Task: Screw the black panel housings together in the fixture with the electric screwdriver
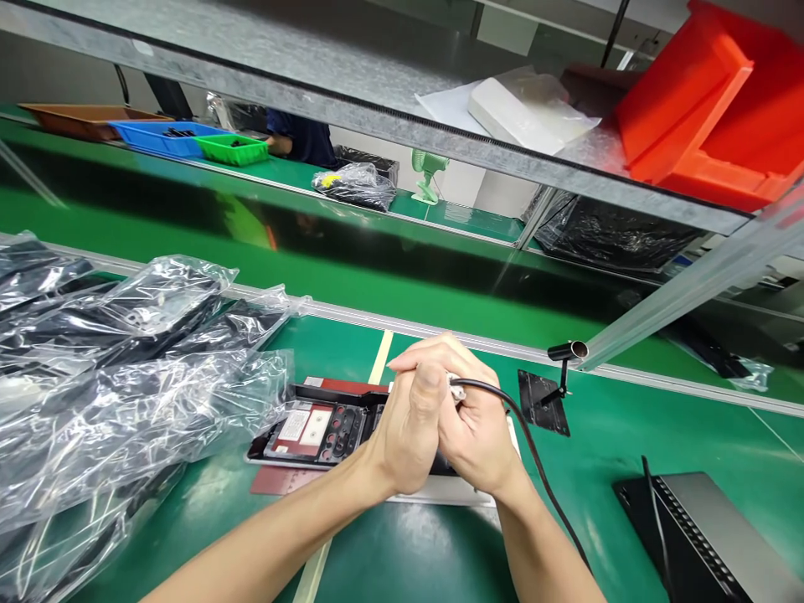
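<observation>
While your left hand (407,440) and right hand (478,440) clasp together around a mostly hidden cable end (457,388), centre frame, the black housing (342,431) lies beneath them. Likely step: two-handed work at that end; next move seems to want steady grip, slack cable (537,456).

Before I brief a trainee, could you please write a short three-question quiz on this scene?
1. True or false: the left hand and the right hand are held well apart.
2. Which colour of bin stands on the overhead shelf: (a) blue, (b) red, (c) green?
3. Fill the gap: the black cable trails off on the ____ hand's side.

Key: 1. False, they are together. 2. b, the red bin. 3. right.
</observation>
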### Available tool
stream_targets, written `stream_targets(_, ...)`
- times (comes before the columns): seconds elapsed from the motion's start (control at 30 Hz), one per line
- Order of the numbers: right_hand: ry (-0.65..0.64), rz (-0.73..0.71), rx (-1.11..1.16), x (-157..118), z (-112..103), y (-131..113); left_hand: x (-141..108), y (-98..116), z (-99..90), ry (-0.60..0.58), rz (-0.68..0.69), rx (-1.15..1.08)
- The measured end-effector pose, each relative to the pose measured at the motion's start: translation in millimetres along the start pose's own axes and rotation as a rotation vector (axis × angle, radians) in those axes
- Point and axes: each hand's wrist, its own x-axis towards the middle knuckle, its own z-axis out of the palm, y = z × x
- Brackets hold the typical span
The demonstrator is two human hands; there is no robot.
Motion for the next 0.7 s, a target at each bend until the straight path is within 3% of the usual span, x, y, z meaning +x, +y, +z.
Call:
stream_targets(0.17,0.01,0.012,-0.038,1,1,-2,1,-2,3.2,0.066,0.076,-0.059)
stream_targets(0.7,0.082,-0.034,-0.012,3,8,7,-2,-13,0.4,0.168,-0.057,-0.131)
